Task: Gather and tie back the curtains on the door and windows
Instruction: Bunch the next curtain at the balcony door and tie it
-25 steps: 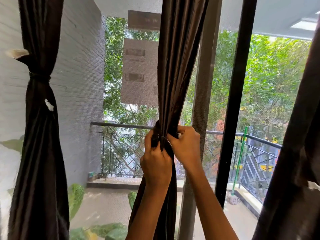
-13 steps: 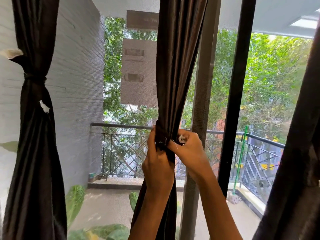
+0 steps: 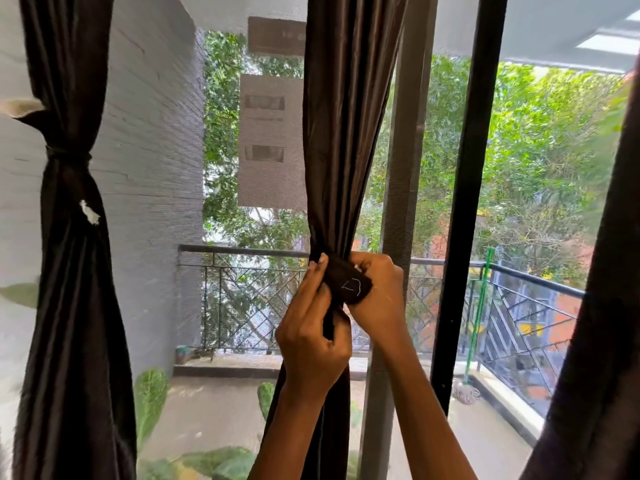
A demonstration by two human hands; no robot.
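Because the brown middle curtain [image 3: 346, 133], hanging just left of the black door frame [image 3: 464, 237], would fan out if let go, my left hand [image 3: 311, 344] curls round its gathered folds just under the tie-back band [image 3: 349, 285], so the bunch holds tight. My right hand [image 3: 379, 299], nearer the frame, pinches the band's loose end in curled fingers, I judge to draw it round for fastening. Further left of the frame, another curtain [image 3: 69, 271] is already cinched; right of it, a third curtain [image 3: 602, 306] looks untied.
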